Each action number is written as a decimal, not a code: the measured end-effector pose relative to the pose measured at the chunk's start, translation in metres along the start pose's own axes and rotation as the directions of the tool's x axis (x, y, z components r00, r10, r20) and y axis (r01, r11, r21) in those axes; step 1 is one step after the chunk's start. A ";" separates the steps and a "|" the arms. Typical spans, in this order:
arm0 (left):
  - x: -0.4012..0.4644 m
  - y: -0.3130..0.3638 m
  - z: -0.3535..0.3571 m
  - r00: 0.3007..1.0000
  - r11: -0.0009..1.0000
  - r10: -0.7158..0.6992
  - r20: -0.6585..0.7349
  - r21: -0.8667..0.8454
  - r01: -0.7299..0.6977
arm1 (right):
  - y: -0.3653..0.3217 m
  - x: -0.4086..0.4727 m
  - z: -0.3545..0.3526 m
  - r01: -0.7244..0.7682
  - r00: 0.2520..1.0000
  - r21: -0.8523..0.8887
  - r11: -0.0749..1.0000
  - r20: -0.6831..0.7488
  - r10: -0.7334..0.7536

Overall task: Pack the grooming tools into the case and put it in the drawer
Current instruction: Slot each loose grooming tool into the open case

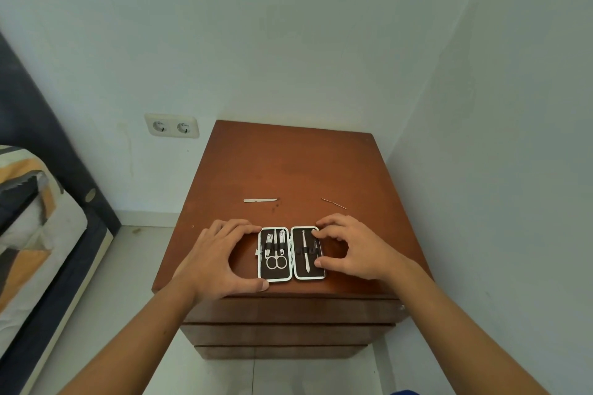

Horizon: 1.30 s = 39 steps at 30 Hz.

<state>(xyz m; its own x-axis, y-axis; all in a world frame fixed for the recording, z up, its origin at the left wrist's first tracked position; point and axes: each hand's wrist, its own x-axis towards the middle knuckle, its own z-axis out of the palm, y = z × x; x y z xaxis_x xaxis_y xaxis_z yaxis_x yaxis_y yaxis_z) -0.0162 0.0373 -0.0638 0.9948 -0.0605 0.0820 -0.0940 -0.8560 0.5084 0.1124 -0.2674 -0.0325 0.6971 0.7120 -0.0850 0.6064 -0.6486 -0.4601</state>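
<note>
Hands frame the open, white-rimmed black grooming case (291, 254), which lies flat near the front edge of the brown wooden nightstand (288, 170). My left hand (221, 258) curves around the case's left half, fingertips at its top corner and thumb at its bottom corner. My right hand (349, 248) pinches the right half the same way, fingers on the top edge, thumb on the side. Silver scissors (276, 261) sit strapped in the left half. Farther back on the nightstand lie 2 loose tools, well apart: a flat silver nail file (260, 200) and a thin metal pick (333, 203). All 3 drawers (282, 333) below look closed.
</note>
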 end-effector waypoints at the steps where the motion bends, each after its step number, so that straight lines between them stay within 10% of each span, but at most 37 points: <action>1: 0.000 0.000 0.000 1.000 1.000 0.001 -0.002 0.002 -0.001 | 0.000 0.000 0.000 -0.002 1.000 0.000 1.000 0.007 0.002; 14: -0.001 0.002 -0.001 1.000 1.000 -0.001 -0.006 0.005 0.001 | -0.005 -0.004 -0.005 -0.032 0.998 0.092 0.995 0.056 0.027; 39: 0.000 0.002 -0.004 1.000 1.000 -0.010 0.026 -0.002 0.010 | -0.024 0.139 0.029 0.039 0.955 0.198 0.979 -0.297 0.022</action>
<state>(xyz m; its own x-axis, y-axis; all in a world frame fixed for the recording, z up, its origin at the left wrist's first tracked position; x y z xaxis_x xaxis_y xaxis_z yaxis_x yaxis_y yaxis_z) -0.0167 0.0379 -0.0598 0.9964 -0.0651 0.0549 -0.0840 -0.8556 0.5107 0.1834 -0.1455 -0.0588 0.7922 0.5858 0.1710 0.5454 -0.5538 -0.6292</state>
